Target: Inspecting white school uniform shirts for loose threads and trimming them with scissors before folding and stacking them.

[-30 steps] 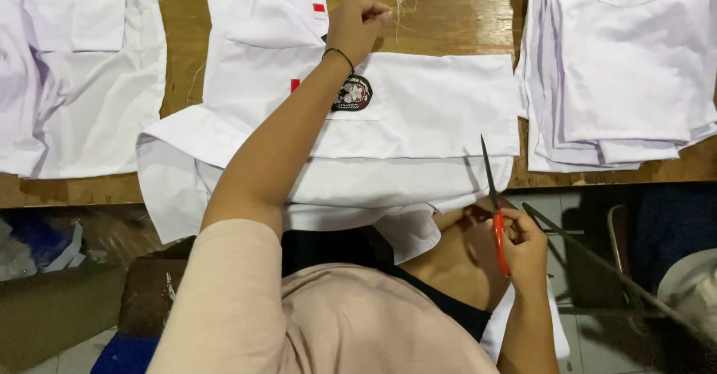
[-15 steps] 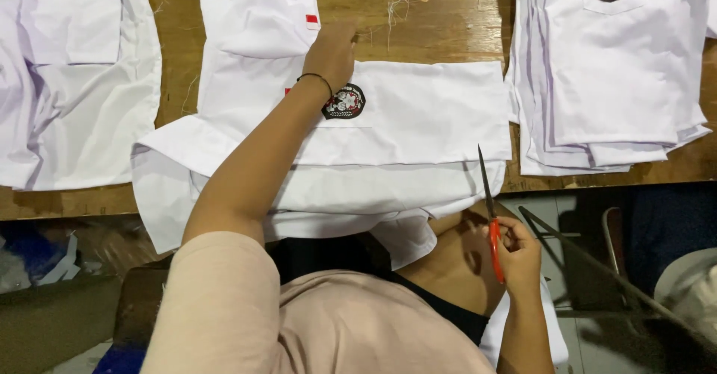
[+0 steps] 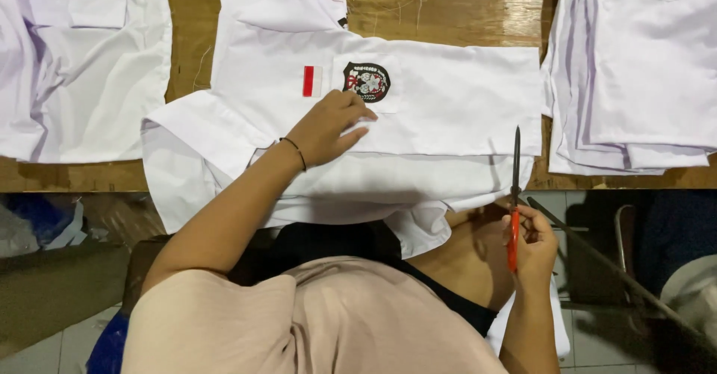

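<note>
A worn wooden table (image 3: 478, 8) with a scuffed, grainy top runs across the far half of the view, its near edge dropping to a dim tiled floor. On it, smooth white cotton shirts lie flat: one spread at the far left (image 3: 75, 60), a folded stack at the far right (image 3: 642, 75), and in the middle a white shirt (image 3: 448, 105) with a round dark embroidered badge (image 3: 367, 81) and a small red-and-white patch (image 3: 311, 80) just left of it. The left hand (image 3: 328, 129) rests palm-down on this middle shirt, fingers loosely spread and holding nothing, fingertips just near of the badge; a thin dark band circles the wrist. The right hand (image 3: 532, 243), nearer and off the table's edge, has its fingers curled around the orange handles of slim scissors (image 3: 514, 195), whose closed dark blades point away, their tip over the shirt's near right hem.
</note>
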